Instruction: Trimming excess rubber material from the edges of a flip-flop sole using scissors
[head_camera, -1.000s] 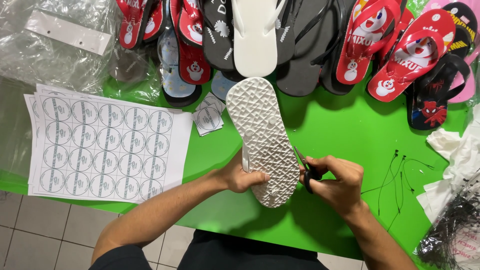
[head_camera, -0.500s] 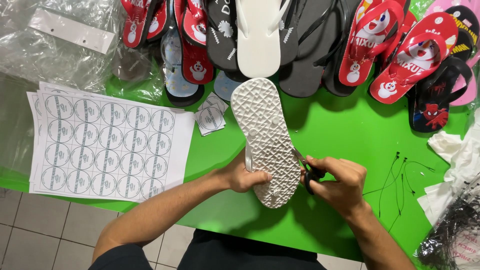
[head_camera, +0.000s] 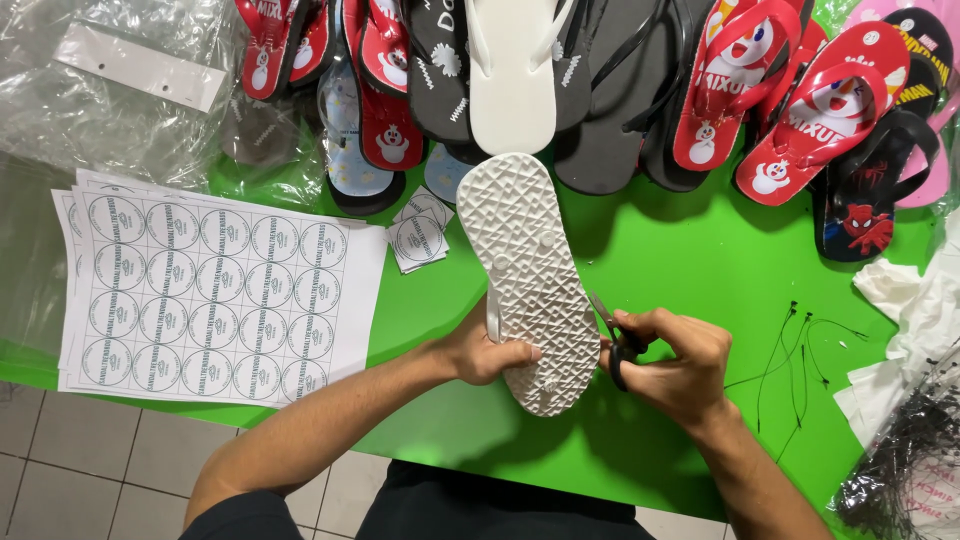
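Note:
A white flip-flop (head_camera: 527, 270) lies sole up on the green table (head_camera: 700, 260), its textured underside facing me. My left hand (head_camera: 480, 350) grips its heel end from the left, thumb on the sole. My right hand (head_camera: 675, 360) holds small black-handled scissors (head_camera: 615, 335) whose blades point at the flip-flop's right edge near the heel.
A row of flip-flops in red (head_camera: 815, 110), black (head_camera: 600, 90) and white (head_camera: 512, 70) lies along the far edge. Sheets of round stickers (head_camera: 215, 295) lie at left, with clear plastic bags (head_camera: 100, 100) behind. Thin black ties (head_camera: 790, 360) and white bags (head_camera: 915, 320) sit at right.
The white flip-flop has shifted slightly; both hands keep their hold, with the scissors staying at its right edge.

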